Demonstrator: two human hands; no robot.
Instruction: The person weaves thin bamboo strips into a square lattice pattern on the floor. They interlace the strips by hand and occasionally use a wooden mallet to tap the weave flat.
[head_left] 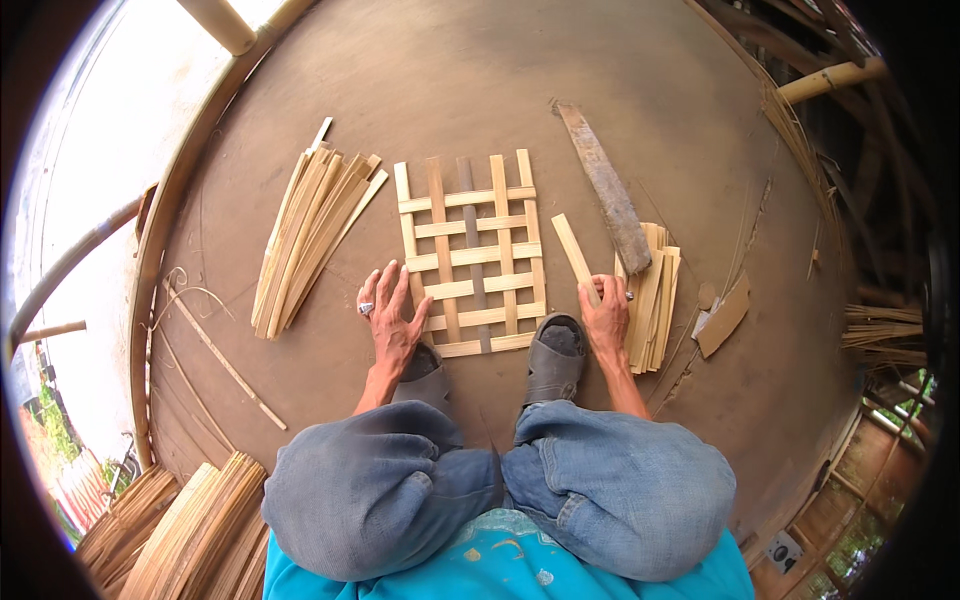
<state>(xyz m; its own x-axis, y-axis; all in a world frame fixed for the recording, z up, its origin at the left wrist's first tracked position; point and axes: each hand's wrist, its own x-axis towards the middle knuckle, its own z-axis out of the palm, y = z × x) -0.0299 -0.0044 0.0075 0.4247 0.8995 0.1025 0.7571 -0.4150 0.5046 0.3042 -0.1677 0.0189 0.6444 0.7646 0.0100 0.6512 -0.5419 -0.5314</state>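
On the floor in front of my feet lies a square woven lattice (430, 262) of flat bamboo strips, with one dark strip (470, 225) running up its middle. My left hand (391, 312) rests at the lattice's left edge, its fingers spread and nothing in them. Right of the lattice, my right hand (606, 318) is closed on the lower end of a bamboo strip (570, 248), which tilts up and to the left, apart from the weave. Just beside that hand is a stack of bamboo strips (660, 300), partly under a long rusty metal blade (603, 185).
A fanned bundle of bamboo strips (312, 235) lies at the left, near a thin stick (225, 355). Larger strip bundles (200, 525) stand at the lower left. A cardboard piece (725, 316) lies at the right. My sandalled feet (553, 365) border the lattice's near edge.
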